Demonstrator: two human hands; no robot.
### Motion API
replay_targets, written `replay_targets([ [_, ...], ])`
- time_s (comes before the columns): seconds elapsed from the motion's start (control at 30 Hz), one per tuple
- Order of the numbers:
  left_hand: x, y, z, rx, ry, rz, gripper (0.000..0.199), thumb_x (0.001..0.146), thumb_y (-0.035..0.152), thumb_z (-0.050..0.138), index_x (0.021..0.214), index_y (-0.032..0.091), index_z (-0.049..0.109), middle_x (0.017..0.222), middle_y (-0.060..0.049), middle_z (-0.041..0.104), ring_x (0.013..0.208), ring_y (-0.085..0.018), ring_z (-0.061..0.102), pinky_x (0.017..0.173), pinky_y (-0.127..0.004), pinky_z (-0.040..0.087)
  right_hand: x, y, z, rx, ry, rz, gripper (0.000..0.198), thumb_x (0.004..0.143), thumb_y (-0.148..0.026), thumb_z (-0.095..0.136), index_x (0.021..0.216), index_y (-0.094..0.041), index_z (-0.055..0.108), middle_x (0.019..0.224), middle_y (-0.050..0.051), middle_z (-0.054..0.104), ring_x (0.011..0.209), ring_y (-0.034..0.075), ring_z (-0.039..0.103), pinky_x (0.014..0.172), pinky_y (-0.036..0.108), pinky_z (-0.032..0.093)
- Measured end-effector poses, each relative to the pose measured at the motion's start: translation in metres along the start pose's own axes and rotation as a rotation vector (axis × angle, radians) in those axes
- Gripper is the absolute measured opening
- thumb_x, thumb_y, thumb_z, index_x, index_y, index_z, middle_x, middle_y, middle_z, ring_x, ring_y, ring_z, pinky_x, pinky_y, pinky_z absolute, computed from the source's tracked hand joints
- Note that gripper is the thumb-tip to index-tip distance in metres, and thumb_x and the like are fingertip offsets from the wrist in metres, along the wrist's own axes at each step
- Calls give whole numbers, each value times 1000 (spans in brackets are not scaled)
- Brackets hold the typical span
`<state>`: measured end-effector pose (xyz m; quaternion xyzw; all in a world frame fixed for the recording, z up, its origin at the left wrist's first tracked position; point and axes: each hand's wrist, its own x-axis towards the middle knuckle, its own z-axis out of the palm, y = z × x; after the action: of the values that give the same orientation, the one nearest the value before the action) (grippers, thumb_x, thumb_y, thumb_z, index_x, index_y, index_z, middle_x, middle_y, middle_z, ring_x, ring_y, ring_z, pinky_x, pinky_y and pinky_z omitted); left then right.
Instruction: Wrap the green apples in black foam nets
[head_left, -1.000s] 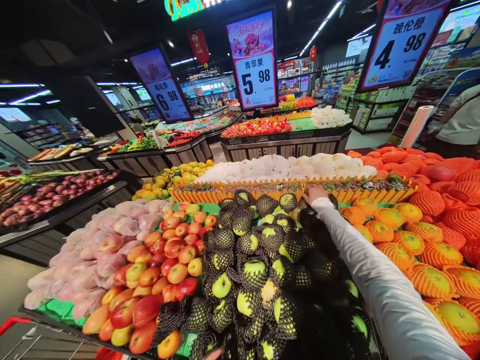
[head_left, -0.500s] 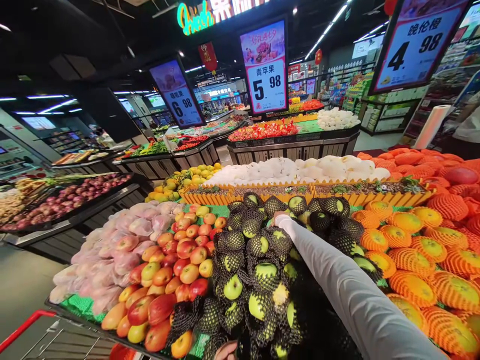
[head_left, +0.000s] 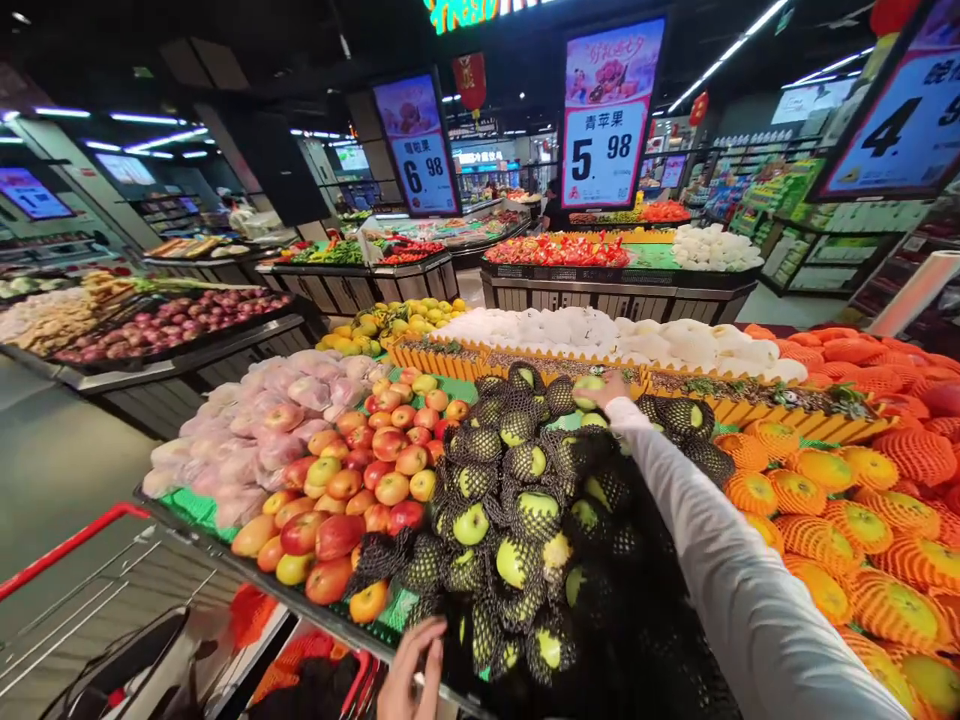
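My right hand (head_left: 610,392), in a white sleeve, reaches to the back of the green apple heap. Its fingers are closed on a green apple (head_left: 586,388) that shows bare skin. Around it lie several green apples (head_left: 538,505) in black foam nets. At the near edge of the display, my left hand (head_left: 414,668) is close to the netted apples, fingers loosely bent and apart, with nothing visible in it.
Red apples (head_left: 360,480) and pale wrapped fruit (head_left: 262,430) lie to the left. Oranges (head_left: 832,520) in orange nets fill the right side. A yellow fence strip (head_left: 517,368) runs behind the green apples. A shopping cart (head_left: 90,570) stands at lower left.
My right hand has moved farther back, and a bare green apple now shows at its fingers. My left hand has come further into view at the display's near edge. The view has shifted.
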<state>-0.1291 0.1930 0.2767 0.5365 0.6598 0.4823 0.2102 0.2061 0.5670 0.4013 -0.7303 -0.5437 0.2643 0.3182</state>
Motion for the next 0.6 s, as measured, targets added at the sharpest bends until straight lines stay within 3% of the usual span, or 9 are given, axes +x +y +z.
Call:
replay_targets([
  [0.13, 36, -4, -32, 333, 52, 146, 31, 90, 41, 51, 105, 20, 67, 113, -13, 66, 109, -31, 59, 99, -50, 45, -39, 0, -34, 212, -140, -6, 65, 93, -63, 34, 123, -9, 53, 101, 16, 68, 73, 19, 68, 63, 31, 58],
  [0.2, 57, -9, -43, 491, 102, 162, 35, 91, 40, 48, 111, 16, 64, 119, -17, 60, 117, -33, 52, 103, -53, 39, -75, 6, -46, 490, -301, -8, 73, 94, -64, 19, 114, -8, 61, 90, 15, 69, 66, 17, 66, 57, 29, 55],
  [0.3, 85, -22, -52, 678, 125, 114, 47, 90, 41, 48, 122, 7, 56, 128, -25, 50, 124, -39, 43, 103, -55, 35, -142, 21, -53, 832, -358, 67, 77, 84, -76, 33, 112, -11, 63, 86, 15, 69, 57, 18, 62, 45, 29, 48],
  [0.37, 101, -31, -55, 788, 108, 9, 60, 85, 45, 54, 124, -1, 52, 128, -30, 47, 122, -43, 43, 100, -57, 35, -191, 29, -49, 826, -369, 39, 76, 68, -77, 59, 114, -16, 59, 84, 12, 68, 52, 17, 56, 39, 28, 43],
  [0.43, 115, -39, -56, 873, 4, -93, 62, 81, 48, 59, 118, -3, 55, 121, -31, 52, 116, -45, 47, 96, -56, 38, -236, 32, -38, 704, -375, -67, 78, 53, -60, 81, 116, -21, 54, 89, 8, 66, 57, 17, 58, 43, 29, 47],
  [0.5, 128, -42, -58, 905, -140, -119, 51, 81, 46, 59, 109, 3, 61, 113, -26, 58, 109, -42, 51, 93, -52, 41, -277, 28, -20, 508, -342, -231, 75, 52, -42, 87, 115, -24, 50, 100, 6, 62, 78, 22, 63, 65, 35, 56],
  [0.6, 144, -41, -62, 816, -241, -12, 32, 84, 38, 56, 102, 12, 63, 104, -17, 64, 101, -35, 57, 89, -45, 44, -324, 13, 20, 199, -278, -472, 70, 58, -30, 84, 117, -24, 47, 112, 7, 57, 104, 28, 59, 92, 43, 51],
])
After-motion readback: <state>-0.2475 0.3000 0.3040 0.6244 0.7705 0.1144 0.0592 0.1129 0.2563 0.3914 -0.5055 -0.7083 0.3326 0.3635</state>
